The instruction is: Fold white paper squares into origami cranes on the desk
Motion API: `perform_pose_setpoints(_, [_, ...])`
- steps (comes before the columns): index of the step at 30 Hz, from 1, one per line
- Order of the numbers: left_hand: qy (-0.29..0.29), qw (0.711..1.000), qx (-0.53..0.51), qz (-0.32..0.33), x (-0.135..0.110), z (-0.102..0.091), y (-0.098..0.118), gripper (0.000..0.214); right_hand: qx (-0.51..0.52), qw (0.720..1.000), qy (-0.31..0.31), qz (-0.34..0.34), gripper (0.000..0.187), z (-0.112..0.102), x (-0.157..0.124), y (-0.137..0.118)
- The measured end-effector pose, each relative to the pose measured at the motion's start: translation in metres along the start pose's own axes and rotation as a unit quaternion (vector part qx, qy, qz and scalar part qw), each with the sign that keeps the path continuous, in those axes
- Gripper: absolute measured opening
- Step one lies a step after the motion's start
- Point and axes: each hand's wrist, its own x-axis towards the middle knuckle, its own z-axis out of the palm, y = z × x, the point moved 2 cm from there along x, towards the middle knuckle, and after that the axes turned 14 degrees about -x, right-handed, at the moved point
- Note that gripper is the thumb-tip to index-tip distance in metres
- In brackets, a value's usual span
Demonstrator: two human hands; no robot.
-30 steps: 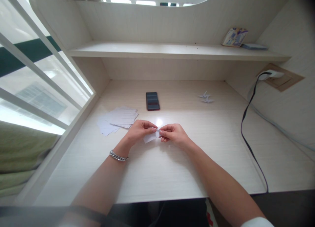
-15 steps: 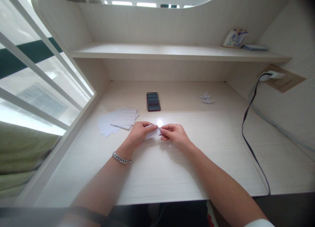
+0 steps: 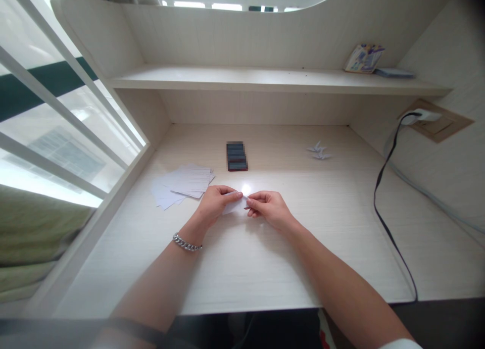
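A small folded piece of white paper [image 3: 234, 206] is held just above the pale wooden desk [image 3: 265, 258], near its middle. My left hand [image 3: 215, 201], with a silver bracelet at the wrist, pinches the paper's left side. My right hand [image 3: 268, 207] pinches its right end with thumb and fingers closed. Most of the paper is hidden between the two hands.
A loose stack of white sheets [image 3: 182, 184] lies left of my hands. A dark phone [image 3: 237, 156] lies behind them. Two small folded paper figures [image 3: 319, 151] sit at the back right. A black cable [image 3: 386, 207] runs from a wall socket [image 3: 428, 117] down across the desk's right side.
The paper has turned and drawn in between the fingers; it hung lower below the left hand a second ago. Both hands stay in nearly the same place.
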Motion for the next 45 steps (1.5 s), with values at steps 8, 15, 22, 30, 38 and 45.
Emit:
perform_pose_setpoints(8, [0.010,1.000,-0.012,0.015,0.000,0.000,0.000,0.029,0.005,1.000,0.002,-0.001,0.035,0.001,-0.002,-0.004])
perform_pose_setpoints(15, [0.021,0.999,-0.037,-0.005,0.001,0.000,0.001,0.029,0.017,1.000,0.006,0.005,0.035,0.001,-0.003,-0.004])
perform_pose_setpoints(22, [-0.019,1.000,0.009,0.003,-0.001,0.001,0.001,0.036,0.026,1.000,0.013,0.008,0.031,-0.003,-0.001,0.000])
perform_pose_setpoints(30, [0.003,0.998,0.052,0.039,-0.001,0.002,0.002,0.033,0.025,1.000,-0.009,0.014,0.031,-0.003,-0.001,-0.001])
perform_pose_setpoints(38, [0.030,0.994,0.084,0.064,-0.001,0.000,0.005,0.033,0.021,0.999,-0.024,0.011,0.033,-0.002,-0.002,0.000])
perform_pose_setpoints(45, [0.045,0.996,0.050,0.064,0.003,-0.009,0.006,0.032,-0.028,0.999,0.013,0.025,0.027,-0.013,0.003,0.005])
